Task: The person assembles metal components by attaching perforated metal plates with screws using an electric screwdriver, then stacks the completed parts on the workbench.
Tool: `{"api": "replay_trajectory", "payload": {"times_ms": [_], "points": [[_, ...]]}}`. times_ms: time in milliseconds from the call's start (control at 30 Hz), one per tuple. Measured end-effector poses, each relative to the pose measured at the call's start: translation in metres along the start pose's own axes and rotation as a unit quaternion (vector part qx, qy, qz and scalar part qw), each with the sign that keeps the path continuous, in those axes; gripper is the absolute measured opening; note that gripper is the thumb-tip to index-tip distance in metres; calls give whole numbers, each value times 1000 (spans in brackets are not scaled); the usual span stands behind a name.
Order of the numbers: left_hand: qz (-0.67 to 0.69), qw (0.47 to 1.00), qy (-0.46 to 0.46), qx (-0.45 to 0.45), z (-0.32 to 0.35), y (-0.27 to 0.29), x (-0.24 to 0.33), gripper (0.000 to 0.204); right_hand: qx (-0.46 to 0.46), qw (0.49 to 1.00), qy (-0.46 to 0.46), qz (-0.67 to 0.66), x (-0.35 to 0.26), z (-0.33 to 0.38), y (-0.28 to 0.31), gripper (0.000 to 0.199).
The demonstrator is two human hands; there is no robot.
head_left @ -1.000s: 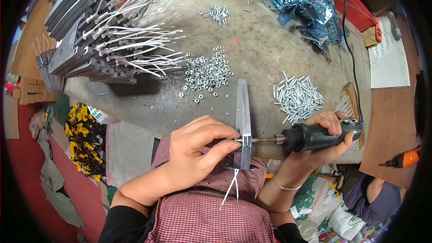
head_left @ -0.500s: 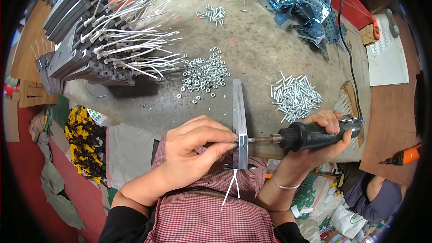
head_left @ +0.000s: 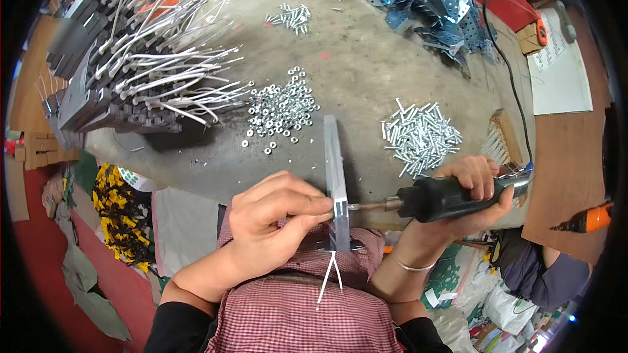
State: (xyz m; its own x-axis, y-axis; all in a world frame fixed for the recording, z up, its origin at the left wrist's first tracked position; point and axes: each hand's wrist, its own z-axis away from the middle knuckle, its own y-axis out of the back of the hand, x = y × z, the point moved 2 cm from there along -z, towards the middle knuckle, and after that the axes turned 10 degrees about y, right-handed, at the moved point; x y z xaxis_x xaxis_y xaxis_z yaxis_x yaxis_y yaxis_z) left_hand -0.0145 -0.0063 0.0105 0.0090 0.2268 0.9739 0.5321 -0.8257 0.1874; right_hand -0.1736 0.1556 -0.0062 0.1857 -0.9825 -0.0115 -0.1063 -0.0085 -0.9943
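My right hand [head_left: 468, 189] is wrapped round a black electric screwdriver [head_left: 435, 199], held level with its bit pointing left. The bit's tip meets the right face of a narrow grey part [head_left: 334, 183], which stands on edge with two white wires [head_left: 329, 278] hanging from its near end. My left hand [head_left: 271, 216] pinches at the part's left face, opposite the bit; what lies under the fingertips is hidden. A dark plate crosses the part's near end. Beyond my left hand lies a pile of nuts [head_left: 281, 111]; beyond the screwdriver, a heap of screws [head_left: 422, 137].
Stacked grey parts with white wires [head_left: 104, 91] fill the table's left side. Blue metal brackets [head_left: 445, 16] lie at the far right, and a few screws [head_left: 291, 18] at the back. A black cord [head_left: 507, 65] runs to the screwdriver past a brush [head_left: 504, 137]. An orange-and-black tool [head_left: 589, 219] lies right.
The grey part, both hands and the screwdriver sit slightly further left in view, as does the tabletop scene. The screwdriver still meets the part, and both grips look the same.
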Motion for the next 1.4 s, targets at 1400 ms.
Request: {"api": "replay_trajectory", "payload": {"times_ms": [1400], "points": [[-203, 833, -113, 502, 37, 384, 28, 71, -384, 287, 2, 878, -46, -224, 34, 8]]}}
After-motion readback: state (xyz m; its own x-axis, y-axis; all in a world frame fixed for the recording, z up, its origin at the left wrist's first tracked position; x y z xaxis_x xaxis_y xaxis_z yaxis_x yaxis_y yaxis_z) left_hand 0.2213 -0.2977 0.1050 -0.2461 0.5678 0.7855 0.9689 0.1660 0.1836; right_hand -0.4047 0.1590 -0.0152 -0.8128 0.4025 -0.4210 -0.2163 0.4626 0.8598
